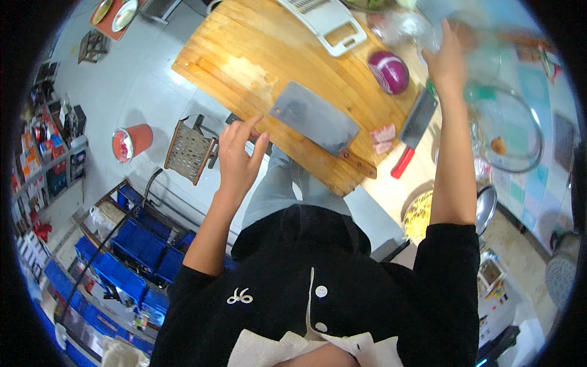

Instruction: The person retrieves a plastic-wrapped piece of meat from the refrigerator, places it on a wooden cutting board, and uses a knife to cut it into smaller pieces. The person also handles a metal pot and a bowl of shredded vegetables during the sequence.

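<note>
My left hand (239, 156) hovers at the near edge of a large wooden cutting board (257, 55), fingers loosely curled and holding nothing, just left of a broad steel cleaver (315, 117) with a wooden handle lying flat on the board. My right hand (445, 58) is stretched far out to the right and grips a clear plastic bag (406, 29) beyond the board. A halved red onion (389, 71) lies on the board between both hands. A second cleaver (416, 125) with a red handle rests on the board's right edge beside small pieces of raw meat (383, 137).
A white slicer (330, 21) lies at the board's far end. A glass lid (507, 131) and metal pots sit right, one bowl (419, 214) holding yellow shreds. On the floor left stand a red bucket (131, 142), a box grater (191, 151) and blue crates (131, 257).
</note>
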The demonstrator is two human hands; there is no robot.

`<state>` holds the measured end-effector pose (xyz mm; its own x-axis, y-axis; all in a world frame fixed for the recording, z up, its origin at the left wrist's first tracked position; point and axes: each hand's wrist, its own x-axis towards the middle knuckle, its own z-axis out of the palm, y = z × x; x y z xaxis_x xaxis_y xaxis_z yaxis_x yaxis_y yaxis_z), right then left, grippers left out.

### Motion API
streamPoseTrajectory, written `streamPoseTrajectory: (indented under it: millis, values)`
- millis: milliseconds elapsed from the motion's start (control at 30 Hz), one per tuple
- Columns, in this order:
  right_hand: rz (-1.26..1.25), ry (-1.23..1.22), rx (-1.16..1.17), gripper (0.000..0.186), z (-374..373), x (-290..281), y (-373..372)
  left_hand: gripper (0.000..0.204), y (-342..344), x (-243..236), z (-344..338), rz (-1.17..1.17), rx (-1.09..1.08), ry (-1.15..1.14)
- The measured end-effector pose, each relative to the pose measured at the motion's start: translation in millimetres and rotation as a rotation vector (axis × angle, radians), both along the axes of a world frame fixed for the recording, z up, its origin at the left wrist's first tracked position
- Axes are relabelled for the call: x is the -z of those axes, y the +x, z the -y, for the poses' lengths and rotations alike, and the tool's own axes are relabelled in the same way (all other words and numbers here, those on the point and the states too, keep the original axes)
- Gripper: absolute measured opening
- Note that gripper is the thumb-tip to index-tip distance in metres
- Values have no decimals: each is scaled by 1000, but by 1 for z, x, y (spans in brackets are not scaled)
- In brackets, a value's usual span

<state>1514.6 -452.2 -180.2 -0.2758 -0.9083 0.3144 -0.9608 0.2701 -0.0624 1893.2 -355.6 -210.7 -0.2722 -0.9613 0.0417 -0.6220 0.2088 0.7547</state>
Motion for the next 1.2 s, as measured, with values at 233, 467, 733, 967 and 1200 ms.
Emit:
streamPoseTrajectory:
  millis: [233, 467, 733, 967, 1200]
  values:
    - [693, 91, 1, 35, -151, -16, 64, 21, -39, 14, -12, -55, 85, 156]
    - [330, 409, -191, 64, -230, 75, 138, 20, -57, 20, -30, 80, 191, 81]
    - [711, 432, -157, 66, -219, 80, 126, 19, -34, -4, -42, -87, -173, -89]
    - [1462, 181, 349, 30, -310, -9, 77, 24, -76, 19, -46, -94, -173, -78]
    - [1610, 69, 670, 12, -374, -13, 49, 76, -233, 69, -68, 275, 357, -226]
